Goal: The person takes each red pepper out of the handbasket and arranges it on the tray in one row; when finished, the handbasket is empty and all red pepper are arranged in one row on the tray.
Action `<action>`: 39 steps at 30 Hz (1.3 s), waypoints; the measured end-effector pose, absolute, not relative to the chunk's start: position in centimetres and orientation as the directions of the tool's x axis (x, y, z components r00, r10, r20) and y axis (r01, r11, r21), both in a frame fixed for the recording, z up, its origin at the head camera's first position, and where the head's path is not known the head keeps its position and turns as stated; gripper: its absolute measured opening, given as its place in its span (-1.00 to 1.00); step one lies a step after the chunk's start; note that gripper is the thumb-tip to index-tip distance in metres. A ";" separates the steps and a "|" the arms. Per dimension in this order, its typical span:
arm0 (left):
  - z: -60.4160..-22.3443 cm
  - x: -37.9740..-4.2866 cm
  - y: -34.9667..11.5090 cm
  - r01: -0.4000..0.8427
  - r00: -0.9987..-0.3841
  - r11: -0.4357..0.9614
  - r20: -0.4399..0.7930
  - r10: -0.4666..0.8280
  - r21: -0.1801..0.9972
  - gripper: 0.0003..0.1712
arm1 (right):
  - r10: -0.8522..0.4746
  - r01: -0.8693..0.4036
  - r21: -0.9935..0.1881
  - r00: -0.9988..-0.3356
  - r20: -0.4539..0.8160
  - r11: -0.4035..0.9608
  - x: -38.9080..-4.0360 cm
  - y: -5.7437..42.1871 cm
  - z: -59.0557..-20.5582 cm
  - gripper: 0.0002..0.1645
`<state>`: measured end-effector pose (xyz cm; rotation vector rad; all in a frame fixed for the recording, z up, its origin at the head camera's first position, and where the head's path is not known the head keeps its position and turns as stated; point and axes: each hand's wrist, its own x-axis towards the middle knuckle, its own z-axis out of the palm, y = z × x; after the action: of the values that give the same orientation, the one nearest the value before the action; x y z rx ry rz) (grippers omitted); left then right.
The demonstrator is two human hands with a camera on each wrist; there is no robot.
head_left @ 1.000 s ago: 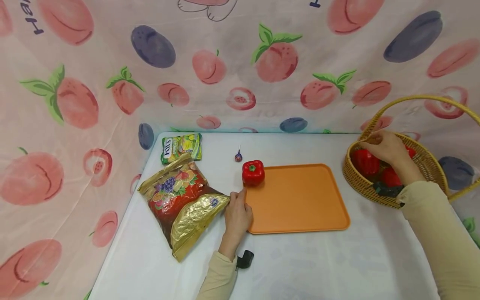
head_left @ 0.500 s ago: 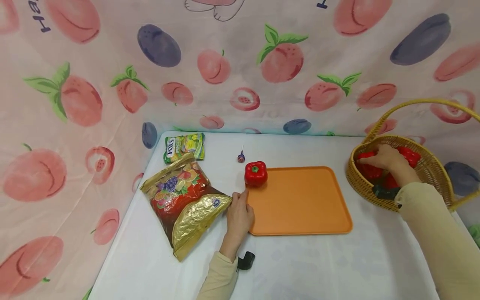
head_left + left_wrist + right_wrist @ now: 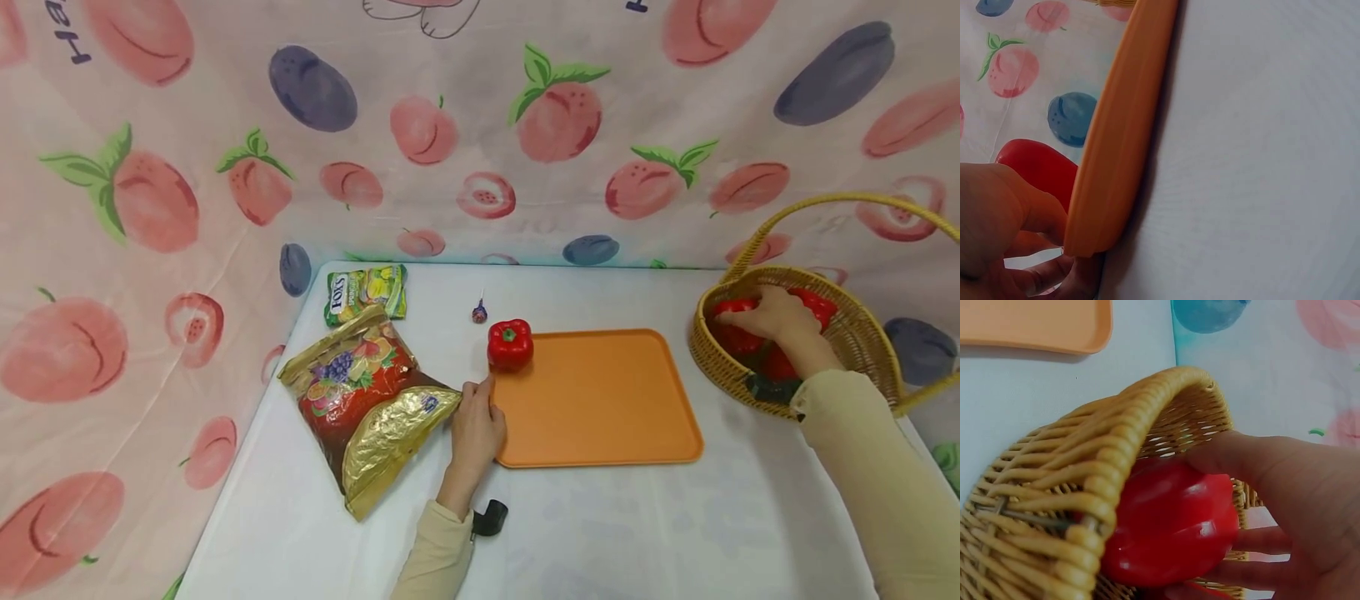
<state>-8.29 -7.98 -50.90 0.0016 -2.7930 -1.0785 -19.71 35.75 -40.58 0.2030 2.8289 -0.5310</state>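
Your right hand (image 3: 782,321) is gripping a red pepper (image 3: 1172,528) inside the basket (image 3: 708,362). Your left hand (image 3: 477,425) is pinching the orange tray (image 3: 600,400). Behind, a green bag (image 3: 366,293) is saying "FOX'S".

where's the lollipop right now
In the head view, the lollipop lies on the table, beyond and slightly left of the red pepper at the far-left corner of the orange tray.

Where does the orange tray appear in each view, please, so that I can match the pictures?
Head: the orange tray lies right of centre, just below the middle.
Left wrist: the tray slants from top centre down to the lower left.
Right wrist: only part of the tray shows, at the upper left.
Shared landmark: the fruit-print cloth.
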 end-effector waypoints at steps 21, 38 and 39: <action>-51.3 -8.7 -7.9 0.018 -0.998 0.643 0.057 -0.040 0.766 -0.42 | 0.228 0.280 -0.398 -0.958 -0.173 0.874 -18.3 36.2 -40.4 0.26; -51.1 -8.6 -7.7 -0.019 -0.999 0.618 0.010 -0.043 0.786 -0.40 | 0.272 0.276 -0.487 -0.959 -0.080 0.828 -17.2 36.0 -40.3 0.22; -51.1 -8.6 -7.7 -0.022 -0.999 0.619 0.006 -0.043 0.785 -0.40 | 0.271 0.271 -0.492 -0.960 -0.073 0.827 -17.1 36.0 -40.3 0.21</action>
<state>-8.61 -7.72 -51.12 0.0564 -2.8053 -1.3592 -17.11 35.96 -40.31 0.4457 3.0026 -0.8080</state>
